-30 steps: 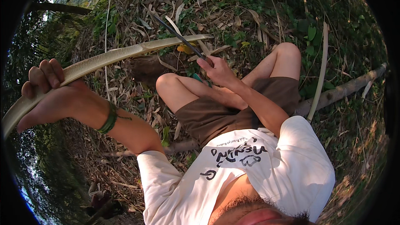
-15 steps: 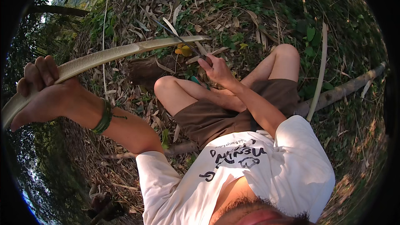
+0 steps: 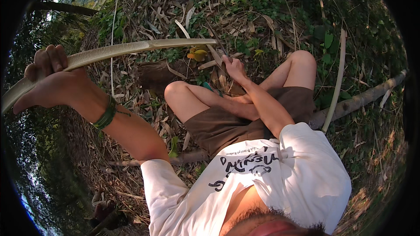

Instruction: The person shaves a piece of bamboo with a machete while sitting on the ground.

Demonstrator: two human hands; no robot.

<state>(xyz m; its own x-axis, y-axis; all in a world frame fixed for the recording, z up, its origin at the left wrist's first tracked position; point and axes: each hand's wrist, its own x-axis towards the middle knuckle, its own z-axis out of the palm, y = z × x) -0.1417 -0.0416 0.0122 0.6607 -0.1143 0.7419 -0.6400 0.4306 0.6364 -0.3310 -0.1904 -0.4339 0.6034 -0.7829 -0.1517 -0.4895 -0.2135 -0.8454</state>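
A long pale strip of split bamboo [image 3: 122,50] runs from the left edge to a tip near the middle of the view. My left hand [image 3: 57,81] is closed around its near end, fingers curled over the top and thumb stretched below. My right hand [image 3: 236,69] grips a knife [image 3: 222,49] by its handle, which the fingers mostly hide. The thin dark blade points up and away, just at the strip's far tip; whether it touches cannot be made out. Under the strip lie a short dark log [image 3: 157,74] and a yellow leaf [image 3: 197,55].
I sit cross-legged on ground covered with dry leaves [image 3: 153,13] and green plants. Another pale strip [image 3: 336,83] leans across a thick pole [image 3: 358,100] on my right. A thin upright strip [image 3: 113,30] stands to the left. A branch [image 3: 188,157] lies beside my hip.
My right hand has moved a little right and down, carrying the knife out to the strip's tip, its blade now steeper. My left hand has shifted slightly up and right with the bamboo strip.
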